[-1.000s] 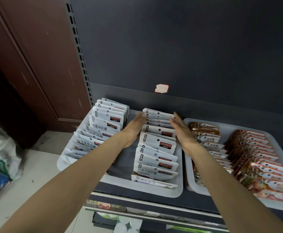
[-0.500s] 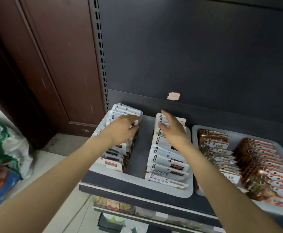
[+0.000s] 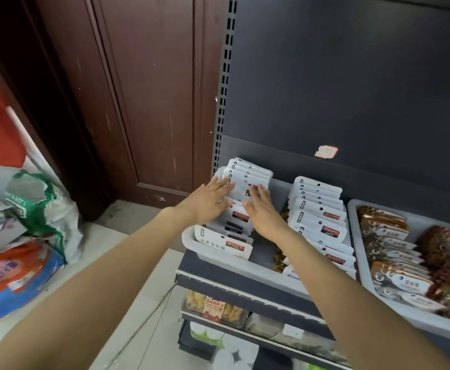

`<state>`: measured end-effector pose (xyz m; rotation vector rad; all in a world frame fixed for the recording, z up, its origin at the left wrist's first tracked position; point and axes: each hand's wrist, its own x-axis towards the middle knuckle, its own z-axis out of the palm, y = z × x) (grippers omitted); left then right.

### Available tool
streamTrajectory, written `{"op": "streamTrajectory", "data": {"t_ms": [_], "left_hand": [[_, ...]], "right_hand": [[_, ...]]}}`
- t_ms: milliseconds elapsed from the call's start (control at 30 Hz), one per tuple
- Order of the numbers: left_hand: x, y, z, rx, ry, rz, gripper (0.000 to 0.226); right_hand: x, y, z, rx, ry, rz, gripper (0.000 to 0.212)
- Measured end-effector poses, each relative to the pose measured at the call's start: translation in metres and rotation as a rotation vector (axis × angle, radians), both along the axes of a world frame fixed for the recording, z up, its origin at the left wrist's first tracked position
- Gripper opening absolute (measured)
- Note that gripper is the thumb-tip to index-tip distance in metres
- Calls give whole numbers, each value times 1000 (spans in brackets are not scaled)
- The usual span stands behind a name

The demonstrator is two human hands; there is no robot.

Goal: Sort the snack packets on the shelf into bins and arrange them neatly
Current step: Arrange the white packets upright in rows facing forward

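In the middle of the frame, the left hand (image 3: pixel 210 199) and right hand (image 3: pixel 261 211) lie flat with straight fingers on the left row of white packets (image 3: pixel 241 194) in the grey bin (image 3: pixel 248 268), holding nothing. A second row (image 3: pixel 318 209) stands just right.

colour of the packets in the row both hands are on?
White, with small red-and-dark logo labels. The left packet row shows in the head view, the only one.
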<state>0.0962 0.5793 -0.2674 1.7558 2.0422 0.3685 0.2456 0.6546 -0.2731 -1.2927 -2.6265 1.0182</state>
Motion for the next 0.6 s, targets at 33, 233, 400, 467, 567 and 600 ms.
{"op": "streamTrajectory", "data": {"t_ms": [33, 233, 400, 467, 567, 600], "left_hand": [[0, -6, 2, 44, -65, -4, 53], [16, -28, -4, -2, 257, -93, 57], [46, -9, 12, 201, 237, 15, 44], [66, 4, 16, 209, 93, -5, 43], [96, 30, 20, 172, -83, -44, 41], [105, 40, 20, 148, -110, -67, 41]], "right_hand": [[1, 0, 1, 9, -3, -3, 57], [16, -13, 15, 146, 42, -25, 55], [69, -2, 28, 298, 75, -164, 44], [96, 9, 30, 315, 68, -248, 40], [132, 26, 30, 294, 58, -322, 41], [140, 32, 28, 276, 50, -315, 44]]}}
